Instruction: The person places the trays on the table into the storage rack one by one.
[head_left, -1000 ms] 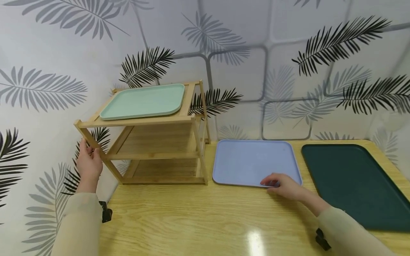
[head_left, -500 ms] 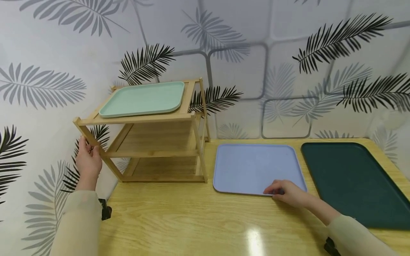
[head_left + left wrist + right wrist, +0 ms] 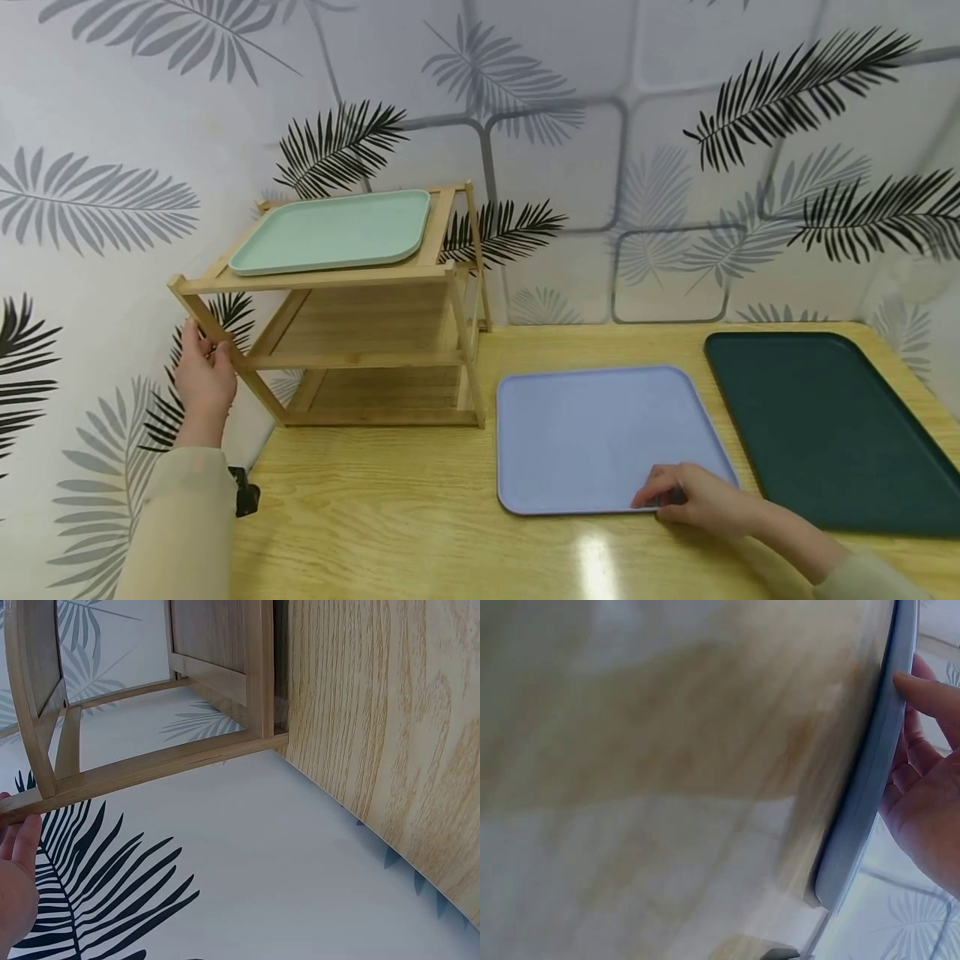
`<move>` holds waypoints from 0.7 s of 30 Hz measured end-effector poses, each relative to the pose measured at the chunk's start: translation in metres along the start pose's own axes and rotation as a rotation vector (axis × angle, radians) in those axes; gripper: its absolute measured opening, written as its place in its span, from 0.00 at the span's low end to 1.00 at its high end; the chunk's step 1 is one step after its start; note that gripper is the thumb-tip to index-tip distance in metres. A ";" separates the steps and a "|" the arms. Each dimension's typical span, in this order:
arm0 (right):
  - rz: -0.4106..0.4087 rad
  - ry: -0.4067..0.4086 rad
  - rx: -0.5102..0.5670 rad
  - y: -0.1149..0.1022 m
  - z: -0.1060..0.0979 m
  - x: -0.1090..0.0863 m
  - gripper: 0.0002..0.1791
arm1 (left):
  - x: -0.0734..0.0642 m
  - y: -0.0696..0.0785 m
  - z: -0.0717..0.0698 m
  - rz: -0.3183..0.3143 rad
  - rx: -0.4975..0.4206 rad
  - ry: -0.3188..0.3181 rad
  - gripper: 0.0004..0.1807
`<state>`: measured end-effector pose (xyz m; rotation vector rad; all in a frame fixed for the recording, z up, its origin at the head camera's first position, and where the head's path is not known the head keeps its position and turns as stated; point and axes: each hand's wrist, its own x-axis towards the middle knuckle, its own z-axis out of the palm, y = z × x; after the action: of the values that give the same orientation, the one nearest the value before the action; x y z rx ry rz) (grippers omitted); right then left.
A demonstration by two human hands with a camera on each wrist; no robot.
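Note:
My left hand [image 3: 204, 379] holds the front left leg of a three-tier wooden rack [image 3: 352, 361], its thumb and fingers at the leg in the left wrist view. A mint green tray [image 3: 333, 232] lies on the rack's top tier. My right hand [image 3: 701, 497] pinches the near rim of a periwinkle blue tray [image 3: 600, 442], right of centre. In the right wrist view the thumb [image 3: 926, 694] lies against the tray's outer edge [image 3: 862, 780], with the other fingers on its inner side.
A larger dark green tray [image 3: 832, 433] lies on the wood-grain table [image 3: 390, 525] at the right. A leaf-patterned wall covering [image 3: 555, 200] stands behind the rack and along its left side. The rack's two lower tiers hold nothing.
My right hand has drawn the blue tray over the table toward me, away from the back wall. The left hand stays at the rack's leg.

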<state>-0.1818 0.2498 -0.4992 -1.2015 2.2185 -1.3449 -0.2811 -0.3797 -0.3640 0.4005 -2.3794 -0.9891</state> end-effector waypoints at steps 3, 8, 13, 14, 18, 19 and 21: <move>-0.009 0.008 -0.011 -0.004 0.002 -0.003 0.12 | 0.000 0.001 -0.001 0.003 0.008 0.015 0.26; 0.005 0.154 -0.136 -0.011 -0.015 -0.007 0.17 | -0.001 0.002 0.001 -0.004 0.010 0.011 0.25; 0.173 0.390 -0.309 -0.008 -0.048 -0.016 0.19 | -0.003 0.002 0.001 0.003 0.000 0.012 0.25; 0.213 0.426 -0.345 -0.006 -0.053 -0.018 0.19 | -0.003 0.002 0.001 0.006 -0.001 0.015 0.25; 0.367 0.477 -0.408 0.005 -0.069 -0.026 0.21 | -0.003 0.002 0.001 0.013 -0.008 0.018 0.25; 0.398 0.476 -0.409 0.008 -0.071 -0.027 0.22 | -0.003 0.003 0.000 0.013 -0.010 0.018 0.25; 0.446 0.461 -0.404 0.015 -0.073 -0.028 0.23 | -0.002 0.003 0.000 0.010 -0.012 0.017 0.25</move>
<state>-0.2165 0.3183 -0.4778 -0.4542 2.9579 -1.0966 -0.2796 -0.3762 -0.3628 0.3900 -2.3567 -0.9913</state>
